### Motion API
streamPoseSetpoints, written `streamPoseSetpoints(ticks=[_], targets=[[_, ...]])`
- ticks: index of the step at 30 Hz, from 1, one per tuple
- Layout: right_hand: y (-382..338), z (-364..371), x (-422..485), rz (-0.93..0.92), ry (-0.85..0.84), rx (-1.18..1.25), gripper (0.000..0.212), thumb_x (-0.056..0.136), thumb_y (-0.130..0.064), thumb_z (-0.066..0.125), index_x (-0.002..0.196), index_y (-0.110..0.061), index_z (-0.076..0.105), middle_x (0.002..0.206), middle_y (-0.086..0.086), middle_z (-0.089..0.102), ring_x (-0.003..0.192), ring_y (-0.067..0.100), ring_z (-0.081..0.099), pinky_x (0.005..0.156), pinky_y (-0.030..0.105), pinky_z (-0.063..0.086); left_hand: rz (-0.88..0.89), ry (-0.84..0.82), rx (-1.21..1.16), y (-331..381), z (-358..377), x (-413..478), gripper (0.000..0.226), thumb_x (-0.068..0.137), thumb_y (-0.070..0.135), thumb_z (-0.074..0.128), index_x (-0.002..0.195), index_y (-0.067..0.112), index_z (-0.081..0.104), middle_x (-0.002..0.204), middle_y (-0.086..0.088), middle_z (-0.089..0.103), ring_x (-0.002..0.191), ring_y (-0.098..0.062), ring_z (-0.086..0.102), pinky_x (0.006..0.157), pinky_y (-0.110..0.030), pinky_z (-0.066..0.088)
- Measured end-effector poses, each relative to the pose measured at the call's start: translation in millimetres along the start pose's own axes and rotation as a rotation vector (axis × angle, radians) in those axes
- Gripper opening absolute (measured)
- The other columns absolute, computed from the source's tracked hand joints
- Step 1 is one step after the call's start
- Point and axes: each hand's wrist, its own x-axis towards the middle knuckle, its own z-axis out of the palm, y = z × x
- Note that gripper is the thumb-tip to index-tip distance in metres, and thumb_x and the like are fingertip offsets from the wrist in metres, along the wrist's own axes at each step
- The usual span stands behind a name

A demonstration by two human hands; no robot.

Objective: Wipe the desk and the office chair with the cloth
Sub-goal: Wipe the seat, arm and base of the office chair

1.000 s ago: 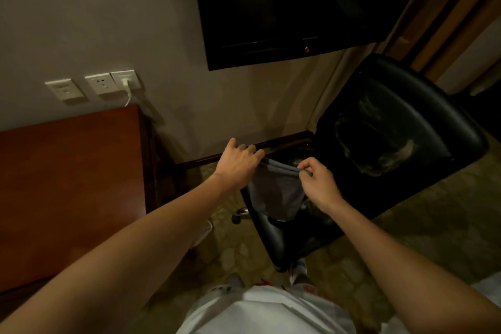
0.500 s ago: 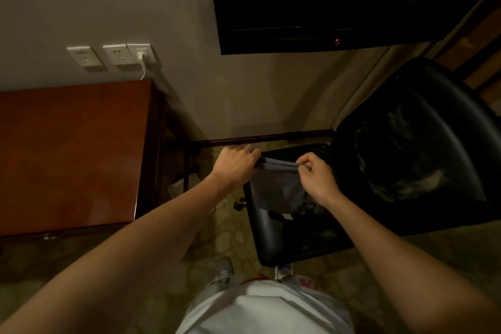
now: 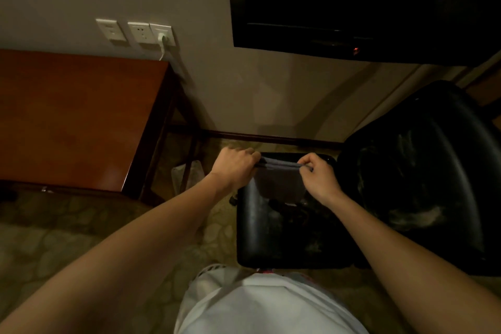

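Above the far end of the black office chair (image 3: 271,238), seen from the head camera, a grey cloth (image 3: 279,184) hangs stretched between the two hands. The left hand (image 3: 235,168) grips one top corner, its fingers (image 3: 250,156) curled tight around the bunched edge. The right hand (image 3: 320,182) pinches the other corner, its fingers (image 3: 306,161) bent and closed on the fabric. The top edge runs taut and nearly level from hand to hand, and the rest of the cloth drops in a flat panel towards the seat. Whether its lower edge touches the seat cannot be told in the dim light. The chair's glossy backrest (image 3: 433,171) rises to the right, with pale smears showing on its surface. The reddish wooden bench (image 3: 81,116) stands well to the left against the wall, apart from the chair, with patterned carpet (image 3: 67,238) between them. On the wall above the bench's far corner sit three white sockets (image 3: 135,32), and the rightmost has a plug (image 3: 162,38) in it. A dark television (image 3: 352,0) hangs on the wall above the chair. The person's white shirt (image 3: 257,306) fills the bottom edge.
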Motion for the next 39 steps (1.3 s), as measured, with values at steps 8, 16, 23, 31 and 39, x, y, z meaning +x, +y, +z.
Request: streamPoseSetpoints(ticks=[8, 16, 23, 31, 39], targets=[[-5.3, 7.0, -24.4, -0.021, 0.097, 0.034, 0.014, 0.099, -0.011, 0.047, 0.098, -0.017, 0.06, 0.073, 0.001, 0.055, 0.059, 0.017, 0.051, 0.052, 0.031, 0.041, -0.074, 0.021, 0.064, 8.9, -13.6, -29.3, 0.022, 0.103, 0.04, 0.039, 0.111, 0.022, 0.05, 0.094, 0.001, 0.068, 0.08, -0.024, 0.066, 0.062, -0.033, 0.039], [-12.5, 22.7, -70.4, -0.065, 0.083, 0.016, 0.014, 0.1, -0.012, 0.048, 0.099, -0.018, 0.06, 0.077, 0.001, 0.058, 0.06, 0.016, 0.053, 0.053, 0.029, 0.041, -0.135, 0.097, 0.009, 14.1, -19.6, -80.0, 0.021, 0.102, 0.039, 0.04, 0.112, 0.024, 0.051, 0.101, 0.003, 0.066, 0.082, -0.022, 0.065, 0.06, -0.032, 0.037], [-10.9, 38.7, -99.2, -0.111, 0.104, -0.023, 0.012, 0.1, -0.013, 0.049, 0.098, -0.019, 0.06, 0.083, 0.003, 0.062, 0.067, 0.017, 0.059, 0.058, 0.032, 0.048, -0.157, 0.096, 0.027, 18.7, -17.1, -117.3, 0.02, 0.102, 0.04, 0.042, 0.112, 0.024, 0.049, 0.098, 0.005, 0.064, 0.076, -0.019, 0.061, 0.06, -0.032, 0.035], [-9.9, 54.7, -106.3, -0.099, 0.102, -0.049, 0.012, 0.1, -0.014, 0.049, 0.097, -0.021, 0.059, 0.079, 0.001, 0.06, 0.064, 0.015, 0.058, 0.055, 0.029, 0.045, -0.159, 0.131, 0.027, 15.4, -16.3, -137.2, 0.018, 0.102, 0.039, 0.043, 0.109, 0.025, 0.05, 0.099, 0.004, 0.065, 0.084, -0.022, 0.065, 0.063, -0.032, 0.031], [-8.7, 63.2, -114.2, -0.097, 0.064, -0.073, 0.012, 0.1, -0.015, 0.049, 0.097, -0.022, 0.058, 0.082, -0.002, 0.059, 0.063, 0.011, 0.056, 0.048, 0.022, 0.038, -0.174, 0.11, 0.031, 13.1, -10.8, -150.0, 0.018, 0.101, 0.037, 0.044, 0.111, 0.024, 0.051, 0.101, 0.004, 0.066, 0.086, -0.022, 0.066, 0.064, -0.032, 0.032]])
